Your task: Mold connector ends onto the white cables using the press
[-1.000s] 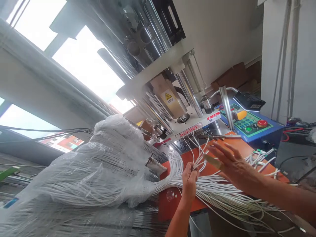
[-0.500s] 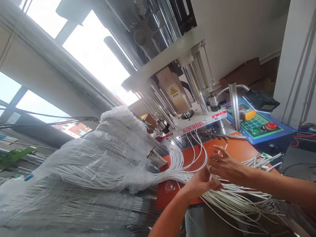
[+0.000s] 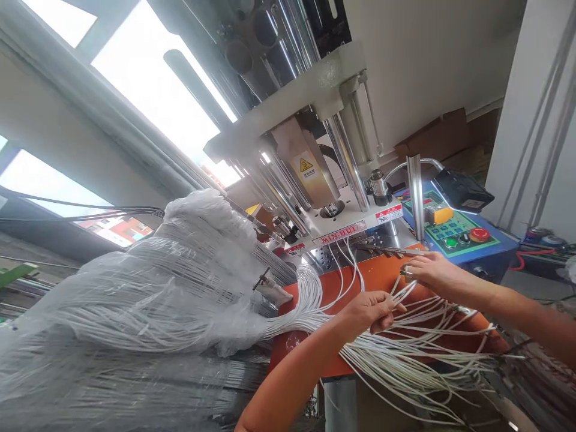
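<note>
Press [image 3: 292,99]: one, pale plates on shiny columns; nameplate [image 3: 341,233] reading "MIN-HUI" along its lower front edge, yellow warning label [image 3: 306,165] above that. Reference point for all places listed.

Desk [image 3: 378,273]: one, orange top, in front of the press.

White cables [image 3: 396,363]: one large bunch, fanned across the desk in front of the press and hanging past the edge farthest from it; a few lengths rise to the press, just below the nameplate.

Left hand [image 3: 375,309]: in front of the press, above the bunch; thumb and fingers clamped on cable strands [image 3: 408,291].

Right hand [image 3: 427,270]: in front of the press and to its right, fingers curled by the other end of those strands (whether they grip, the bent fingers hide). Hands apart, strands between them.

Plastic-wrapped bundle [image 3: 180,300]: one, bulky, translucent sheeting over many pale lengths, left of the press.

Control box [image 3: 499,240]: one, blue, right of the press; red button [image 3: 479,234] and green button [image 3: 450,243] on its panel.

Lamp [image 3: 465,191]: one, black, lit, on a flexible metal neck, right of the press.

Cardboard boxes [image 3: 436,138]: brown, behind the press, to its right.
</note>
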Action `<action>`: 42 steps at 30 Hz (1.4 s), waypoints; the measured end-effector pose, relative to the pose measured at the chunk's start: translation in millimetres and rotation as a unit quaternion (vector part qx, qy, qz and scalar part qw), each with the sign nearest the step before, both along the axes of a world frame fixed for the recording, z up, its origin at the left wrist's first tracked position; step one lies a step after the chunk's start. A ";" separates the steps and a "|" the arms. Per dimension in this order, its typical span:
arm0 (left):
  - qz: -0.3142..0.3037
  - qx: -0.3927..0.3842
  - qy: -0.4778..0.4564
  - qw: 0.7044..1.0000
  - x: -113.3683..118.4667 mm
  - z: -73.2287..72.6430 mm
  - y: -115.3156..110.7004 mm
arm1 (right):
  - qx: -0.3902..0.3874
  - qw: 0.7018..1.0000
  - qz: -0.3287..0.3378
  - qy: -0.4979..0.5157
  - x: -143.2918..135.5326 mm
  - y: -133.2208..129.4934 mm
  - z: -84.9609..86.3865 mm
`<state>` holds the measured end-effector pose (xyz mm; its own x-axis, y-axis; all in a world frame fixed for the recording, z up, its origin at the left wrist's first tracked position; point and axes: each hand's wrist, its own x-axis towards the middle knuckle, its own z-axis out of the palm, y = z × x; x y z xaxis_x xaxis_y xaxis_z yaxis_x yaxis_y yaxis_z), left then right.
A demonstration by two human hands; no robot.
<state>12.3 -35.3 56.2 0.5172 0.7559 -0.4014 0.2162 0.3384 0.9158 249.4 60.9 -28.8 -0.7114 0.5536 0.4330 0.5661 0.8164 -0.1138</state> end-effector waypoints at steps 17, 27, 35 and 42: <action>0.111 -0.124 -0.033 0.986 32.1 -44.6 -6.7 | -0.013 0.999 0.037 0.007 -20.6 -46.9 17.9; 0.101 -0.078 -0.022 0.992 29.9 -41.7 -11.1 | -0.414 0.883 0.030 0.221 -6.2 -40.9 38.4; 0.103 -0.025 0.000 0.994 35.0 -27.0 0.2 | -0.364 0.860 -0.004 0.358 -2.4 -56.8 25.9; 0.074 -0.058 0.021 0.995 40.8 -24.0 5.9 | -0.354 0.860 -0.050 0.365 -10.2 -68.8 28.4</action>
